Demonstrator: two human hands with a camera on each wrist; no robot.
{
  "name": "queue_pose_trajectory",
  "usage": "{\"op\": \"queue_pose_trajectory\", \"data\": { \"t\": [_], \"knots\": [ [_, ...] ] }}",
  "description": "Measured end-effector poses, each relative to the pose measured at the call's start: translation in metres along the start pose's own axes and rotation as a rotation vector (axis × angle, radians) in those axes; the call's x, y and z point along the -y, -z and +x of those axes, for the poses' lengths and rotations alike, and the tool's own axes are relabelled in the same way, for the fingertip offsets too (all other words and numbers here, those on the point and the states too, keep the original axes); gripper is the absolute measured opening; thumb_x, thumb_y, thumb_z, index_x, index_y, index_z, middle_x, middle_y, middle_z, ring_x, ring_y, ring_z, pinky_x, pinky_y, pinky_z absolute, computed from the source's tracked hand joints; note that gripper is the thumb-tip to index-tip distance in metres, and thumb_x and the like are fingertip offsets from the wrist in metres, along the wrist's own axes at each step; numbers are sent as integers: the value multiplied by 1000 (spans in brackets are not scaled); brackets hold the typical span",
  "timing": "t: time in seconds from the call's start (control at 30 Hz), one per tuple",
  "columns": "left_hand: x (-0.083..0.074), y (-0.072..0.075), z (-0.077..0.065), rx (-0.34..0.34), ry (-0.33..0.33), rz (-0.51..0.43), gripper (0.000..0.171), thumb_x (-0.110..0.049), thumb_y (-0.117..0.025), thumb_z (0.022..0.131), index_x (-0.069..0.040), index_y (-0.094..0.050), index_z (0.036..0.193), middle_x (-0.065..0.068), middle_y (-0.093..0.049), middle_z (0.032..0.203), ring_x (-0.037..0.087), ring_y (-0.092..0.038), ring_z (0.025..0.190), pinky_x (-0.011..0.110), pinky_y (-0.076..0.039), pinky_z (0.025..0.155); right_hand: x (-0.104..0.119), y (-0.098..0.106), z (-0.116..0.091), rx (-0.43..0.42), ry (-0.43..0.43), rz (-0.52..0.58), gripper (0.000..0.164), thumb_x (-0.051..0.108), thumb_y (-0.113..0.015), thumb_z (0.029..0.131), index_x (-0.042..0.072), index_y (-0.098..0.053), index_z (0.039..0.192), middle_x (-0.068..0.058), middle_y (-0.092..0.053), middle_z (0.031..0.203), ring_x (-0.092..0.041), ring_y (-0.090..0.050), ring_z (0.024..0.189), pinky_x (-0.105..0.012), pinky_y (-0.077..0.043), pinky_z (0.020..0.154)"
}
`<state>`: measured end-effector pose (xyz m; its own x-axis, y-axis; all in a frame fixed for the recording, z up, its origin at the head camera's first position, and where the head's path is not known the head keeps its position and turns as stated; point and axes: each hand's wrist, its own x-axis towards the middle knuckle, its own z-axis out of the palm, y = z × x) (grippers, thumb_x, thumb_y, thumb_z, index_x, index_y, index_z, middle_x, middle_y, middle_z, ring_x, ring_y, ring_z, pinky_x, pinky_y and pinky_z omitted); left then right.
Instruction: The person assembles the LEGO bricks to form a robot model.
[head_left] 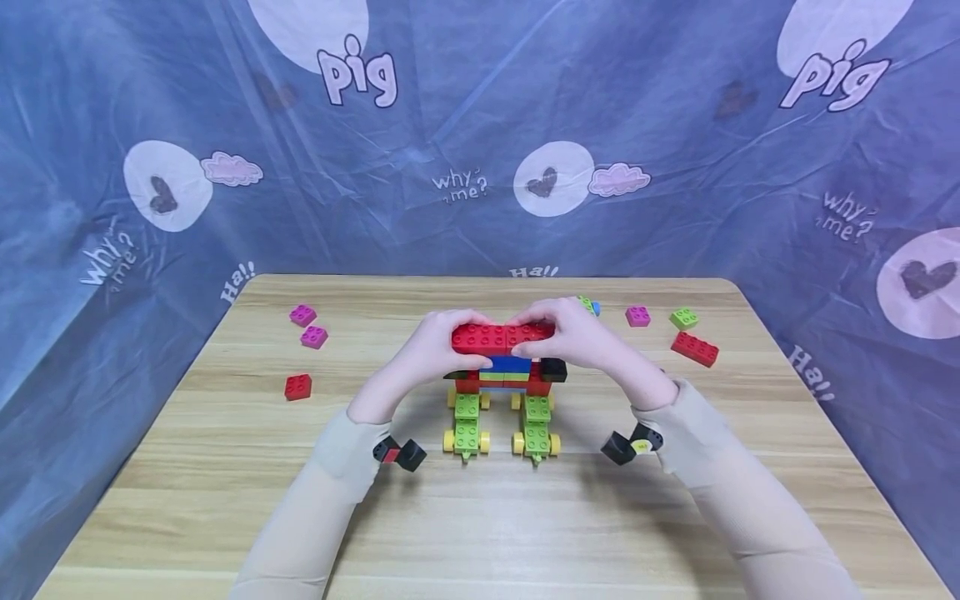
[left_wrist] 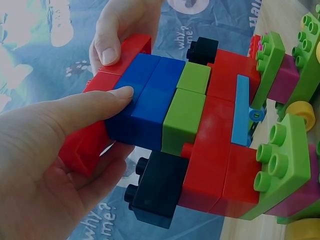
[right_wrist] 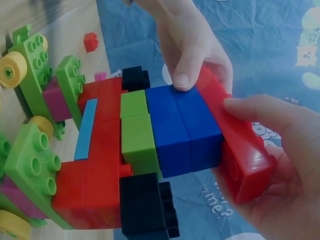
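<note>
Left desk side: two pink bricks (head_left: 302, 315) lie near each other on the desk (head_left: 202, 417), with a small red brick (head_left: 297, 387) closer to you.
Left hand (head_left: 431, 346): yours grips the left end of the red top row (head_left: 480, 337), fingers curled round it and thumb against the blue bricks (head_left: 506, 364) just below.
Brick build (left_wrist: 212, 150): it stands in front of you, its top between your two hands; under the blue come green bricks (left_wrist: 184, 120), then red ones, with black bricks (left_wrist: 160, 189) at both sides and green bases (head_left: 467, 436) on yellow wheels (head_left: 449, 440) below your hands.
Right hand (head_left: 573, 333): yours grips the right end of that row, thumb on the side facing you.
Beyond it: a green-and-blue piece (head_left: 585, 305), partly hidden.
Right desk side: a lone pink brick (head_left: 638, 316), a loose green brick (head_left: 684, 318) and a long red brick (head_left: 695, 348) lie well apart from your hands.
</note>
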<state>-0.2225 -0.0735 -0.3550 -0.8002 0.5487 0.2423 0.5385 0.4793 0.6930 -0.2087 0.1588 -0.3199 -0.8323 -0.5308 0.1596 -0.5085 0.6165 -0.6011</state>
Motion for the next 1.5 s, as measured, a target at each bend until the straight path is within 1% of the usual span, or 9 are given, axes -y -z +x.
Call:
{"op": "queue_pose_trajectory", "data": {
  "t": [0.23,0.5,0.8,1.0,1.23,1.37,1.5],
  "knots": [
    [-1,0,-1,-2,3,-1,47,-21,-84,74,-8,-67,115,8,-71,103,19,-64,84,32,-53,76,-1,-1,-1,-7,-3,15,37,21,-78,79,3,-71,110,-8,-72,101,-17,-61,85,-31,-50,73],
    [-1,0,0,8,20,2,47,-21,-83,75,-8,-66,117,8,-70,105,18,-63,86,32,-53,77,-2,-3,-3,-19,-9,-2,39,24,-79,80,4,-71,112,-8,-71,103,-18,-61,85,-32,-51,73],
    [-4,2,-1,17,25,-3,47,-20,-83,75,-8,-66,117,8,-70,105,19,-64,86,33,-53,78,-1,-1,-4,-7,12,-2,39,23,-78,81,5,-70,114,-7,-71,104,-17,-61,86,-31,-51,72],
    [-4,3,0,22,31,-7,46,-17,-83,75,-8,-65,117,8,-70,105,19,-64,86,34,-53,78,-1,-1,-4,-18,31,-1,39,23,-78,81,6,-69,115,-7,-71,106,-18,-62,89,-32,-52,74],
    [-2,3,-1,23,14,-8,48,-20,-83,75,-9,-65,118,7,-70,106,19,-64,87,33,-53,79,0,-3,-7,-37,58,-27,40,23,-78,81,6,-69,116,-8,-71,109,-19,-62,90,-33,-52,75],
    [-1,3,-1,19,-11,-6,50,-23,-84,75,-10,-65,120,7,-70,109,18,-64,89,33,-53,80,0,-4,-8,-59,72,-36,41,23,-78,81,5,-68,117,-9,-70,111,-21,-64,95,-36,-53,79],
    [2,3,-2,15,-27,-24,52,-22,-84,74,-11,-64,122,7,-69,112,18,-65,90,33,-53,81,-1,-4,-10,-100,86,13,41,19,-77,82,2,-66,118,-12,-69,114,-25,-64,102,-43,-53,89]
  ]
}}
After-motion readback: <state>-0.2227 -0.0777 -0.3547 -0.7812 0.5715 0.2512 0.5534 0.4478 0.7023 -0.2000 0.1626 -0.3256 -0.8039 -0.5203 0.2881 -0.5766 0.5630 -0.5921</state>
